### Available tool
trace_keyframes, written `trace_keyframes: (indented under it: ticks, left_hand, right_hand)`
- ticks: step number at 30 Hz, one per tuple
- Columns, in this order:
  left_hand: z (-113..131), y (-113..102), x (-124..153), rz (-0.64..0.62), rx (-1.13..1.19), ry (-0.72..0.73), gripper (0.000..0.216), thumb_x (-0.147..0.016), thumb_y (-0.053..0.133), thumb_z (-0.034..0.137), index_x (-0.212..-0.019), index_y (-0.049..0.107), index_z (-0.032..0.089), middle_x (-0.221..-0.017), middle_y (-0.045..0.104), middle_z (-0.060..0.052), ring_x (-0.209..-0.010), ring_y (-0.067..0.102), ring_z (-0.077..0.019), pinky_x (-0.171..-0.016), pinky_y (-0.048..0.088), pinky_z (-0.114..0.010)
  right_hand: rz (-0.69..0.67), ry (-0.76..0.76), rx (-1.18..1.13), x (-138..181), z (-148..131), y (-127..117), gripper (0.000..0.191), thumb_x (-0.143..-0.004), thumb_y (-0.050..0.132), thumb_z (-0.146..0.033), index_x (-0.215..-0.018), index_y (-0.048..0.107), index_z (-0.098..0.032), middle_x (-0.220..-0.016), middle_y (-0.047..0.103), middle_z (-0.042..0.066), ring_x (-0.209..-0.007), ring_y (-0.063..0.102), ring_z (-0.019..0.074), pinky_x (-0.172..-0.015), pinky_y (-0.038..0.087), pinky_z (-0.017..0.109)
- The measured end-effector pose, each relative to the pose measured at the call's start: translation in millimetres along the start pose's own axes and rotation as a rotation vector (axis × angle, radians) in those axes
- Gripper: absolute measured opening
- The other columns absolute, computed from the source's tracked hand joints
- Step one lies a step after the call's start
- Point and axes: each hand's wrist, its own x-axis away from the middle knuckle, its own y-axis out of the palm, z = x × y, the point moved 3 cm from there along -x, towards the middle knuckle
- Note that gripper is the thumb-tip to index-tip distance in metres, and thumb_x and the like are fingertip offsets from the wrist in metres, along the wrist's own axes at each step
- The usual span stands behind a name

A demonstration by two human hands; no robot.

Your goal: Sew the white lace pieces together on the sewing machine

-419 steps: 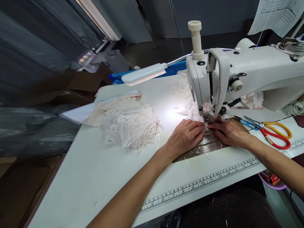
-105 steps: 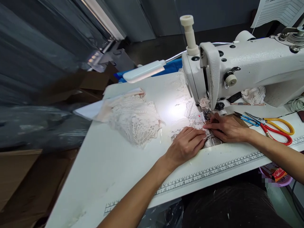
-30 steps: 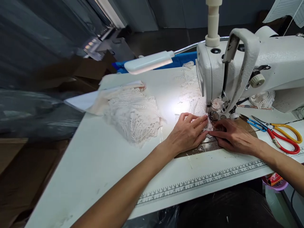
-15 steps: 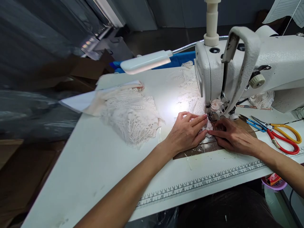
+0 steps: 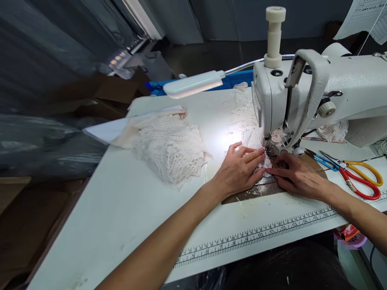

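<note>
White lace fabric (image 5: 246,117) runs across the sewing machine's bed, its near end under the presser-foot area. My left hand (image 5: 238,169) lies on that lace left of the needle, fingers stretched out and pressing down. At the near edge of the lace, my right hand (image 5: 298,175) has its fingers bent, index fingertip on the lace; the thumb is partly hidden. The white sewing machine (image 5: 272,100) stands right in front of both hands, with a pale fabric rose (image 5: 276,136) on its needle end. The needle itself is hard to make out.
A heap of lace pieces (image 5: 172,149) lies left on the white table (image 5: 121,213). Scissors with red and yellow handles (image 5: 359,177) and blue thread snips (image 5: 326,161) lie right of my right hand. A lamp (image 5: 195,83) hangs over the table. A ruler strip (image 5: 256,237) follows the front edge.
The whole view has shifted slightly, so the machine and table sit a little lower and further right. Both hands keep nearly the same place on the lace.
</note>
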Motion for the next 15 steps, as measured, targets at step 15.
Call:
trace_keyframes:
  ticks: [15]
  left_hand:
    - [-2.1,1.5,1.1,-0.067,0.016,0.01,0.034,-0.1,0.043,0.035,-0.125,0.061,0.021,-0.129,0.065,-0.009,-0.11,0.061,-0.0267,-0.106,0.035,-0.066]
  right_hand:
    - [0.025,0.031,-0.028,-0.4,0.6,-0.6,0.029,-0.096,0.048,-0.023,-0.115,0.07,-0.023,-0.106,0.058,0.011,-0.098,0.059,0.0209,-0.084,0.057,0.04]
